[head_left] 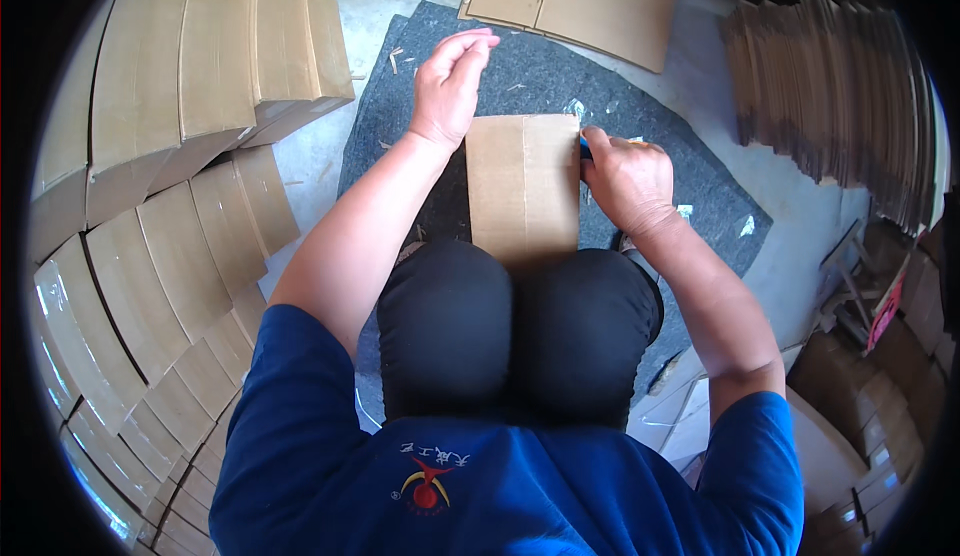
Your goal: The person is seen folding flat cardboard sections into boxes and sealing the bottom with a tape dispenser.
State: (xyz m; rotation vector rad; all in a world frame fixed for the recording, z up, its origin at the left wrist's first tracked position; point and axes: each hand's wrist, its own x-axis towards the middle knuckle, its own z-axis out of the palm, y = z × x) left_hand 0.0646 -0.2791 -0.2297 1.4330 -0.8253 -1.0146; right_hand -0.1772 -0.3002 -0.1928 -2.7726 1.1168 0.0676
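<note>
A rectangular brown cardboard box (523, 181) points its long axis forward. The left hand (449, 91) extends its fingers loosely; the right hand (634, 175) grips a small blue object (585, 144)

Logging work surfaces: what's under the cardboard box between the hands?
Around the cardboard box, a dark felt-like mat shows, littered with pale scraps. Whatever is directly beneath the box is covered; can't tell.
</note>
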